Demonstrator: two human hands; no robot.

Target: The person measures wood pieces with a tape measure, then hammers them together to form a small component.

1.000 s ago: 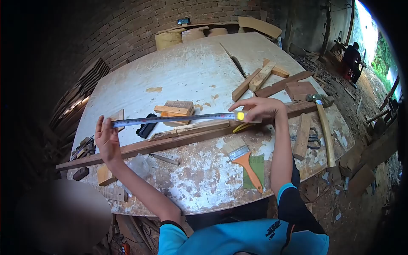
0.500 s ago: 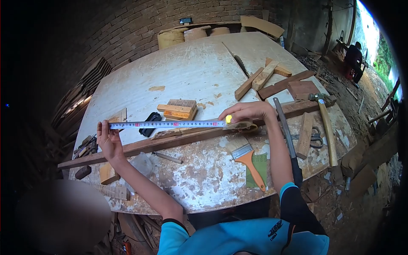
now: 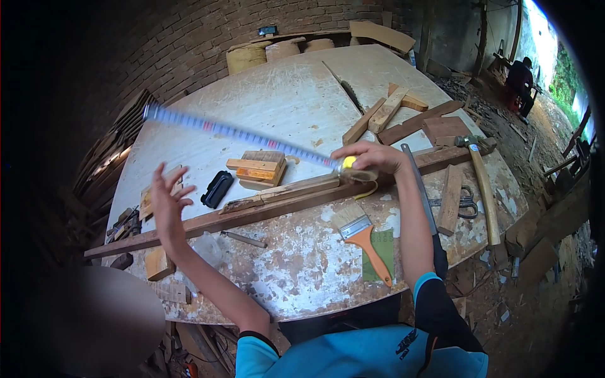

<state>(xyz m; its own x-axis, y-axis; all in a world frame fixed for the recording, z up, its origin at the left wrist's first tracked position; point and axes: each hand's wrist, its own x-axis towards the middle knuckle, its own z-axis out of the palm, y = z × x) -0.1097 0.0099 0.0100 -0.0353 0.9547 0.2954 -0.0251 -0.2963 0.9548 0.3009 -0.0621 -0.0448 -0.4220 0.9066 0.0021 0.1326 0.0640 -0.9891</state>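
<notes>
My right hand (image 3: 372, 157) grips the case of a tape measure (image 3: 239, 134) above a long brown wooden bar. The extended blade slants up to the left, blurred by motion, its free end over the table's far left edge. Apart from the blade, my left hand (image 3: 167, 205) is raised with fingers spread and nothing in them. Below the hands lies the long wooden bar (image 3: 201, 230), with a thinner wood strip (image 3: 299, 191) along it. A black tool-like object (image 3: 217, 189) and a small stack of wood blocks (image 3: 257, 169) rest behind the bar.
On the worn table (image 3: 277, 277) lie a paintbrush (image 3: 367, 246) on green sandpaper (image 3: 382, 242), a hammer (image 3: 482, 189), scissors (image 3: 467, 203) and a handsaw (image 3: 351, 94). Wood offcuts (image 3: 387, 110) sit at the back right. Another person (image 3: 519, 87) sits far off at right.
My left hand has let go of the tape's end and its fingers have spread. The blade's free end has swung upward. My right hand still holds the case.
</notes>
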